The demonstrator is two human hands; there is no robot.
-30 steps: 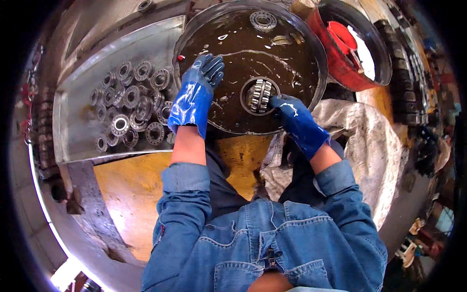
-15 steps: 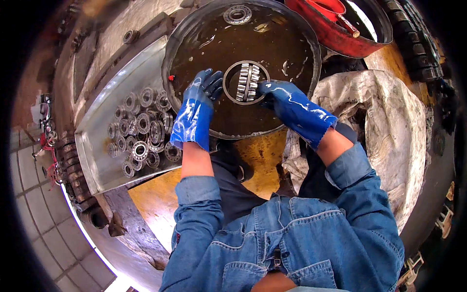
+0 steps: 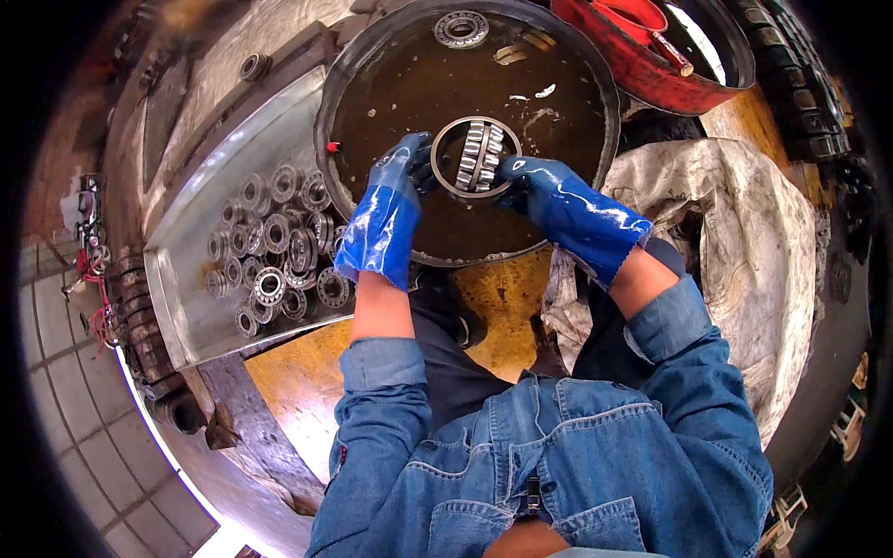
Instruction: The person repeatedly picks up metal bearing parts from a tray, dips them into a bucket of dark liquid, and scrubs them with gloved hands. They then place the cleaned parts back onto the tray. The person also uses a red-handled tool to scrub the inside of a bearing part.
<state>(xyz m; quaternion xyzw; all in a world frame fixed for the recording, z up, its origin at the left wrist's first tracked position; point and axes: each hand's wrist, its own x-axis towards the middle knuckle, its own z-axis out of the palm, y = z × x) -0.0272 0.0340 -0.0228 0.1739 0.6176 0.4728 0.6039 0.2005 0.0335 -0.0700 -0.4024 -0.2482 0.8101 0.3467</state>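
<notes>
Over a round basin (image 3: pixel 327 121) of dark brown liquid I hold a spherical roller bearing (image 3: pixel 481 153). Its inner part, with two rows of shiny rollers, is turned crosswise inside the outer ring, with gaps on both sides. My right hand (image 3: pixel 567 200), in a blue rubber glove, grips the ring's right edge between fingers and thumb. On the opposite side, the bent fingers of my gloved left hand (image 3: pixel 389 200) are closed at the left edge; some are hidden. Another bearing (image 3: pixel 461 30) lies at the basin's far side.
To the left, a metal tray (image 3: pixel 172 307) carries a heap of several bearings (image 3: pixel 270 285). A red tub (image 3: pixel 670 84) with a handled red container (image 3: pixel 633 17) stands far right. A stained pale cloth (image 3: pixel 744 251) lies at the right, and dark ring-shaped parts (image 3: pixel 800 98) are stacked beyond.
My left hand has come in from slightly apart to the bearing's left edge, its fingers bending. The rollers inside have tilted and turned a little. My right hand keeps its grip.
</notes>
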